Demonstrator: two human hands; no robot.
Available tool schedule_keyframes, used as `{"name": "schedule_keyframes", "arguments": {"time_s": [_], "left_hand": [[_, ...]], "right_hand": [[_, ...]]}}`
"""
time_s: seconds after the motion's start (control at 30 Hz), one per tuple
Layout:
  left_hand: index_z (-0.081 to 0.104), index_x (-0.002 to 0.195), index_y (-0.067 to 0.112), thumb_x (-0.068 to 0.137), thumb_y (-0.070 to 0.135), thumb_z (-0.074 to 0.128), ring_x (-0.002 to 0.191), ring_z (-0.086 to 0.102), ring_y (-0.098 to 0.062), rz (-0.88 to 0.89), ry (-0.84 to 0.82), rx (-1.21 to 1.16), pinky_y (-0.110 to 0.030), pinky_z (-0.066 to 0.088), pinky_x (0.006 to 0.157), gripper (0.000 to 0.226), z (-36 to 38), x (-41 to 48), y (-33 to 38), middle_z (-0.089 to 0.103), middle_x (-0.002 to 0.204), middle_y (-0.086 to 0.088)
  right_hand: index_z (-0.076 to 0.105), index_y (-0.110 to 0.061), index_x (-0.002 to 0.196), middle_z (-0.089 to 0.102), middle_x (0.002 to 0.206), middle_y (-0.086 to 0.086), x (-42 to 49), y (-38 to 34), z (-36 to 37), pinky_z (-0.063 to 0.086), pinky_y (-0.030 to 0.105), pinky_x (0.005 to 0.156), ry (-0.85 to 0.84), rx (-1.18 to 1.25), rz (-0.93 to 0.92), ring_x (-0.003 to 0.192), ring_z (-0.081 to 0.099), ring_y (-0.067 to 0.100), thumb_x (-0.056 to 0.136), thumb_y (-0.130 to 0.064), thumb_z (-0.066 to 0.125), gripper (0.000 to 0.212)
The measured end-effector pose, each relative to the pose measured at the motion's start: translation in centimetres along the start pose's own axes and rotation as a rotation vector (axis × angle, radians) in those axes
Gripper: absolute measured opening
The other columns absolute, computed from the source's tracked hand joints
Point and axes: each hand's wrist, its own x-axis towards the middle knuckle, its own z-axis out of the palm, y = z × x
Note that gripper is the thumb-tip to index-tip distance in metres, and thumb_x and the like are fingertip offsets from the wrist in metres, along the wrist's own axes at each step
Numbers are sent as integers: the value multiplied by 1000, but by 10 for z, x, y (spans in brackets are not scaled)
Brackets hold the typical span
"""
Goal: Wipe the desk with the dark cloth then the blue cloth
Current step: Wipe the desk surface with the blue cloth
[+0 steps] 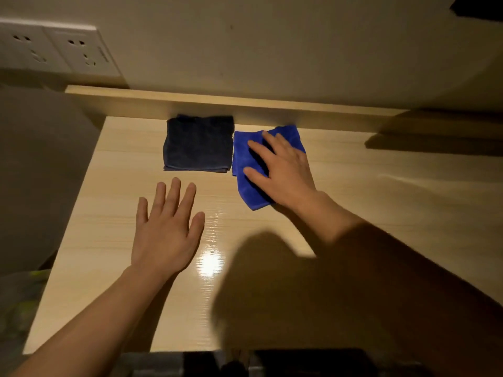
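Fingers [255, 144] of right hand [283, 170] spread flat on blue cloth [245, 159]; dark cloth [197, 144] folded at 9 o'clock of it; left hand [166, 229] open, empty. Second wipe likely underway.

Desk [381, 213] open front & right; dark cloth [198, 144], blue cloth [246, 159] block back.

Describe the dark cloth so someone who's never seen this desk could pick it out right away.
On the light wood desk, look to the back edge under the raised ledge. The dark cloth lies there folded into a neat square, just left of the blue cloth. It is navy-black, flat and untouched, while the rumpled blue one lies under the right hand.
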Motion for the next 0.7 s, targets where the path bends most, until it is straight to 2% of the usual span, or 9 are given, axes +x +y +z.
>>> {"name": "schedule_keyframes", "arguments": {"time_s": [0.1, 0.23, 0.33, 0.7], "left_hand": [[2, 172, 34, 105, 64, 4, 166, -12, -24, 0, 11, 8, -54, -4, 131, 73, 3, 1, -1, -4, 180, 1], [2, 172, 34, 105, 62, 6, 166, -10, -25, -5, 20, 24, -55, -3, 131, 73, 5, 3, -2, -4, 181, 0], [2, 172, 34, 105, 62, 6, 166, -9, -26, -3, 15, 26, -57, -2, 131, 73, 5, 3, -1, -3, 181, -1], [0, 172, 33, 108, 61, 8, 166, -9, -28, 1, 24, 36, -59, -2, 131, 70, 4, 4, 1, -4, 181, -2]], "right_hand": [[21, -49, 161, 10, 175, -6, 44, 7, 12, 12, 64, 123, -144, -125, 28, 160, 4, 26, 94, -81, 36, 76], [5, -58, 159, -3, 175, -10, 48, 10, 22, 1, 74, 119, -126, -194, 45, 160, -11, 30, 86, -93, 20, 83], [-3, -61, 157, -8, 175, -9, 42, 6, 22, 0, 78, 117, -132, -218, 71, 160, -14, 33, 82, -97, 15, 85], [-2, -59, 158, -6, 175, -9, -54, -19, 43, 1, 78, 117, -102, -215, 122, 160, -10, 35, 87, -91, 11, 79]]}}
